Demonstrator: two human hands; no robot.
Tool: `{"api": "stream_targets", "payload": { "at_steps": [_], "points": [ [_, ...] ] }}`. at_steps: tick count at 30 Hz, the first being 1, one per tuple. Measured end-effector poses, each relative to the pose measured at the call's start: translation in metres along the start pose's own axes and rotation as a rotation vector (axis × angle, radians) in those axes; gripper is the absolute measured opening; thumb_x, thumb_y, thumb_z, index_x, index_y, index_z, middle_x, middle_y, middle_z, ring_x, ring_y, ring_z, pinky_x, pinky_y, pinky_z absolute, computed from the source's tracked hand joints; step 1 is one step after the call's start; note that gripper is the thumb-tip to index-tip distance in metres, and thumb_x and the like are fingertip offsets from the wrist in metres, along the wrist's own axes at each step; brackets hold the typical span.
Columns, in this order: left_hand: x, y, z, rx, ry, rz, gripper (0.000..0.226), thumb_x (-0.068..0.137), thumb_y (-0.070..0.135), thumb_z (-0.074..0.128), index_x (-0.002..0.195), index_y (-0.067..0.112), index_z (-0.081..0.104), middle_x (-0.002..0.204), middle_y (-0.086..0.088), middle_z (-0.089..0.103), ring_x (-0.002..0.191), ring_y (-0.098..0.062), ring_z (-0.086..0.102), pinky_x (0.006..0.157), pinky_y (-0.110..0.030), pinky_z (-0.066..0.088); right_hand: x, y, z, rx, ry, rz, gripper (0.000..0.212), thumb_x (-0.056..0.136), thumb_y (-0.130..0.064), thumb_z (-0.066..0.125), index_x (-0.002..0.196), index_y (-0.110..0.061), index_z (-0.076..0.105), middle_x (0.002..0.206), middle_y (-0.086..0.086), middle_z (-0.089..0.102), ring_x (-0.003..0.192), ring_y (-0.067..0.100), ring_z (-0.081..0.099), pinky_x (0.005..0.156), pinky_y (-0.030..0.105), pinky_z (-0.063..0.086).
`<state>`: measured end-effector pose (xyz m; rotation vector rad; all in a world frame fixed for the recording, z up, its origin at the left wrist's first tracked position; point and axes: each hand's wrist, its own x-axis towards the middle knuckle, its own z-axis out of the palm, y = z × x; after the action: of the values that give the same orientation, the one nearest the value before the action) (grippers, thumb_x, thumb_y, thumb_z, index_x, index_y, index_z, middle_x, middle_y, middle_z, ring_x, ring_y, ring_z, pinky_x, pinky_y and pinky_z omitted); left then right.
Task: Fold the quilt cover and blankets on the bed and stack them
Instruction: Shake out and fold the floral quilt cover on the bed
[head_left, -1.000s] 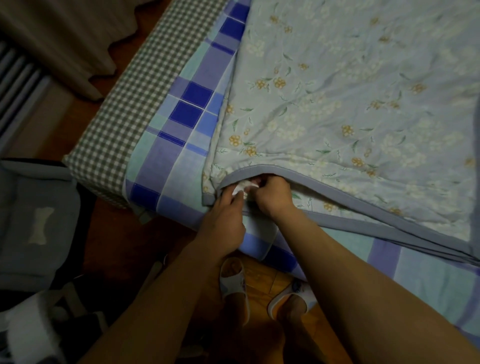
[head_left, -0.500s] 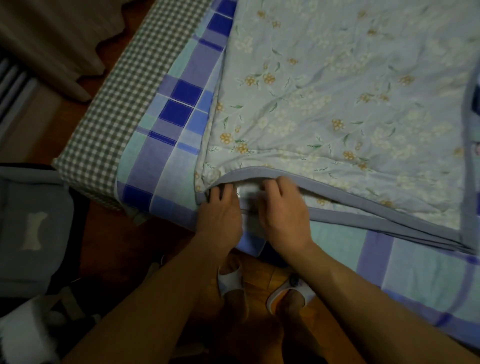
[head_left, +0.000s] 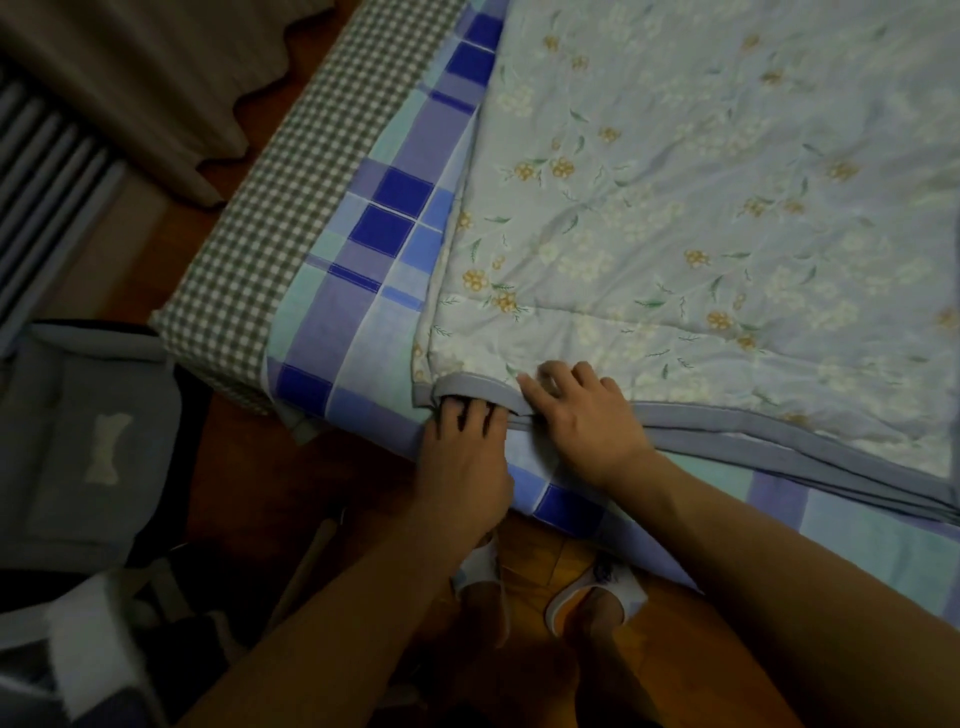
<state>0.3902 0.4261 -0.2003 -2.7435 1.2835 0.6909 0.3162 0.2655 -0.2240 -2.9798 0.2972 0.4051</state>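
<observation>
Quilt edge (head_left: 475, 391) seemingly over left fingers (head_left: 457, 410)

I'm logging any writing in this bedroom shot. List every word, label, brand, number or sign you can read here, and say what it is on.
None: no readable text anywhere in this view.
The floral quilt and the checked sheet carry only patterns.
The grey seat at the left bears a pale bone-shaped mark, not lettering.
The slippers show a dark mark too small and blurred to read.
</observation>
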Motion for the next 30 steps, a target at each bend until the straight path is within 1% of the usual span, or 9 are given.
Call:
{"api": "stream_targets", "payload": {
  "at_steps": [3, 6, 8, 12, 14, 19, 22, 26, 30],
  "points": [
    [-0.029, -0.015, 0.006, -0.291, 0.279, -0.180, 0.041, 0.090, 0.031, 0.060, 0.128, 0.017, 0.053, 0.129, -0.006, 0.053, 0.117, -0.022, 0.052, 0.094, -0.039, 0.051, -0.001, -0.003, 0.003, 0.009, 0.013, 0.029, 0.054, 0.091, -0.027, 0.051, 0.144, -0.019, 0.043, 0.136, 0.014, 0.045, 0.109, 0.037, 0.047, 0.081, 0.046, 0.046],
    [-0.007, -0.035, 0.004, -0.424, 0.408, -0.334, 0.047, 0.083, 0.032, 0.073, 0.121, 0.014, 0.051, 0.119, -0.008, 0.052, 0.105, -0.021, 0.055, 0.084, -0.035, 0.054, -0.008, -0.003, 0.007, 0.074, 0.054, 0.010, 0.060, 0.088, -0.026, 0.051, 0.146, -0.017, 0.042, 0.130, 0.013, 0.046, 0.107, 0.033, 0.046, 0.082, 0.044, 0.046],
    [0.017, -0.044, -0.005, -0.399, 0.377, -0.282, 0.046, 0.080, 0.028, 0.075, 0.116, 0.014, 0.050, 0.115, -0.008, 0.051, 0.099, -0.021, 0.056, 0.080, -0.036, 0.054, -0.011, -0.001, 0.009, 0.106, 0.098, -0.021, 0.060, 0.088, -0.024, 0.053, 0.147, -0.016, 0.042, 0.126, 0.012, 0.047, 0.105, 0.031, 0.046, 0.080, 0.041, 0.046],
    [0.034, -0.066, -0.026, -0.265, 0.468, -0.098, 0.002, 0.087, 0.011, 0.050, 0.087, 0.012, 0.049, 0.087, -0.006, 0.047, 0.068, -0.014, 0.044, 0.055, -0.027, 0.041, -0.015, 0.003, 0.016, 0.148, 0.181, -0.065, 0.056, 0.098, -0.026, 0.051, 0.151, -0.016, 0.036, 0.128, 0.011, 0.047, 0.106, 0.027, 0.045, 0.085, 0.038, 0.043],
    [0.027, -0.076, -0.028, -0.150, 0.550, 0.009, 0.017, 0.092, 0.012, 0.036, 0.082, 0.009, 0.049, 0.083, -0.011, 0.048, 0.061, -0.015, 0.039, 0.050, -0.027, 0.037, -0.021, 0.006, 0.021, 0.142, 0.195, -0.032, 0.055, 0.101, -0.032, 0.047, 0.151, -0.014, 0.035, 0.132, 0.012, 0.046, 0.109, 0.028, 0.045, 0.088, 0.039, 0.041],
    [0.027, -0.072, -0.004, -0.420, 0.253, -0.244, 0.023, 0.094, 0.011, 0.050, 0.116, 0.012, 0.051, 0.120, -0.013, 0.050, 0.096, -0.028, 0.058, 0.072, -0.031, 0.043, -0.053, 0.020, 0.024, 0.133, 0.159, 0.025, 0.058, 0.098, -0.026, 0.053, 0.151, -0.011, 0.035, 0.143, 0.017, 0.042, 0.125, 0.034, 0.041, 0.102, 0.044, 0.042],
    [0.026, -0.053, -0.011, -0.466, 0.338, -0.420, 0.050, 0.080, 0.003, 0.063, 0.128, 0.009, 0.051, 0.134, -0.019, 0.046, 0.119, -0.037, 0.049, 0.094, -0.043, 0.044, -0.081, 0.027, 0.018, 0.251, 0.216, 0.025, 0.052, 0.092, -0.016, 0.059, 0.142, -0.005, 0.048, 0.138, 0.019, 0.048, 0.125, 0.035, 0.044, 0.105, 0.040, 0.039],
    [0.018, -0.009, -0.005, -0.156, 0.427, 0.076, 0.056, 0.069, 0.006, 0.061, 0.125, 0.009, 0.059, 0.131, -0.020, 0.053, 0.121, -0.040, 0.048, 0.099, -0.054, 0.041, -0.130, 0.056, 0.016, 0.576, 0.398, 0.701, 0.034, 0.090, -0.006, 0.060, 0.124, -0.007, 0.061, 0.121, 0.015, 0.054, 0.112, 0.030, 0.052, 0.098, 0.025, 0.036],
    [0.039, 0.054, 0.015, -0.120, 0.247, 0.394, 0.049, 0.074, 0.017, 0.077, 0.122, 0.015, 0.065, 0.125, -0.012, 0.061, 0.115, -0.034, 0.054, 0.093, -0.048, 0.047, -0.165, 0.118, 0.015, 1.069, 0.553, 1.414, 0.029, 0.096, -0.016, 0.060, 0.123, -0.008, 0.060, 0.118, 0.012, 0.063, 0.107, 0.028, 0.060, 0.097, 0.038, 0.048]
  ]
}}
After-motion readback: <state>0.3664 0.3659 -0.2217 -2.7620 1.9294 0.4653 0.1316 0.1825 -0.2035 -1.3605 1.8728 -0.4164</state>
